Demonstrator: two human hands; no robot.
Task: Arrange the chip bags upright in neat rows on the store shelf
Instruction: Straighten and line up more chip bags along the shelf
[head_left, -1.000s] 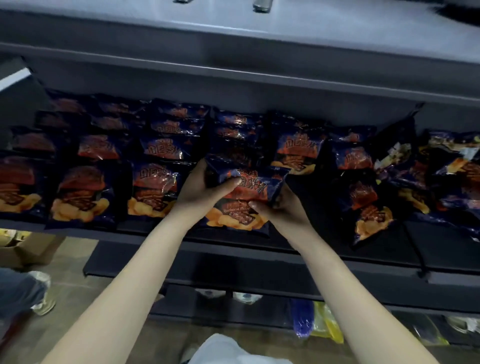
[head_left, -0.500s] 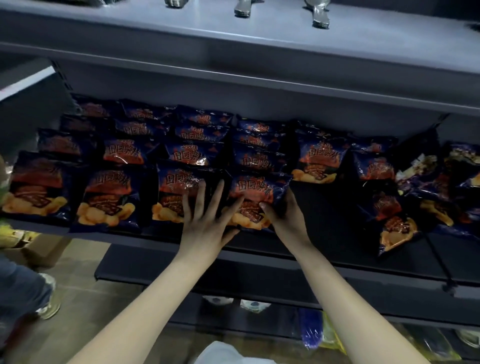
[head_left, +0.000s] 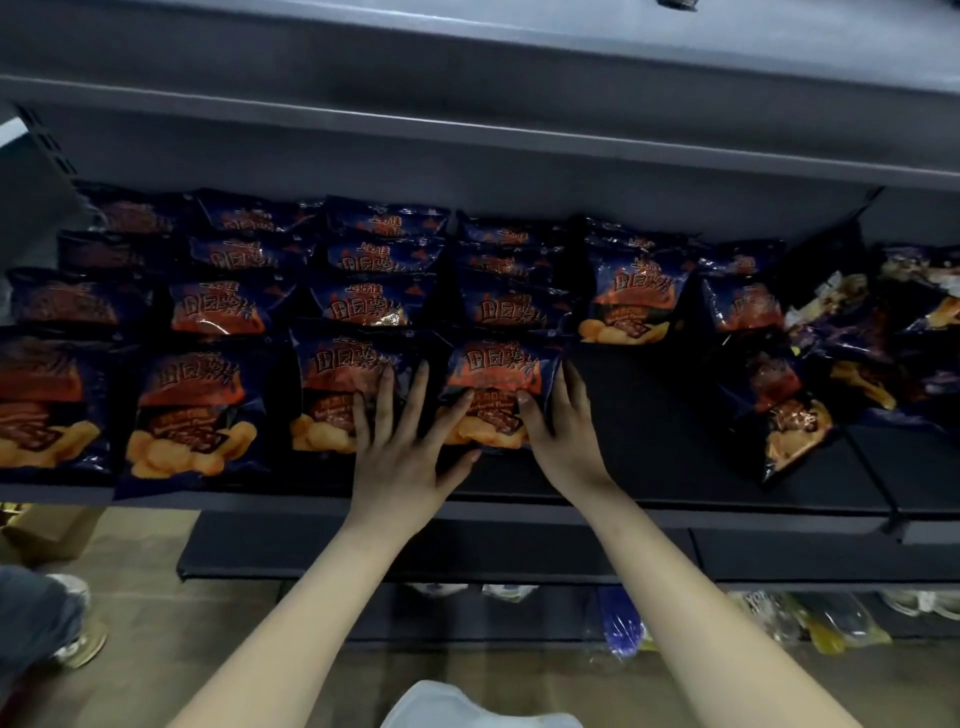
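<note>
Left forearm (head_left: 291, 613) and right forearm (head_left: 691, 597) are reaching from the near edge toward the far side, converging slightly. Left hand (head_left: 400, 452) is lying palm-down, fingers (head_left: 384, 395) straight and spread, thumb splaying right. Right hand (head_left: 563, 431) is sitting just right of it, fingers straight and together, thumb angling left.

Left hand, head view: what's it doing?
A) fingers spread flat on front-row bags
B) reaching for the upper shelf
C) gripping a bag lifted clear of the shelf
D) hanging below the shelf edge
A: the left hand lies with straight, spread fingers on the fronts of two neighbouring front-row bags, the third bag and the fourth bag from the left, both standing on the shelf.
</note>
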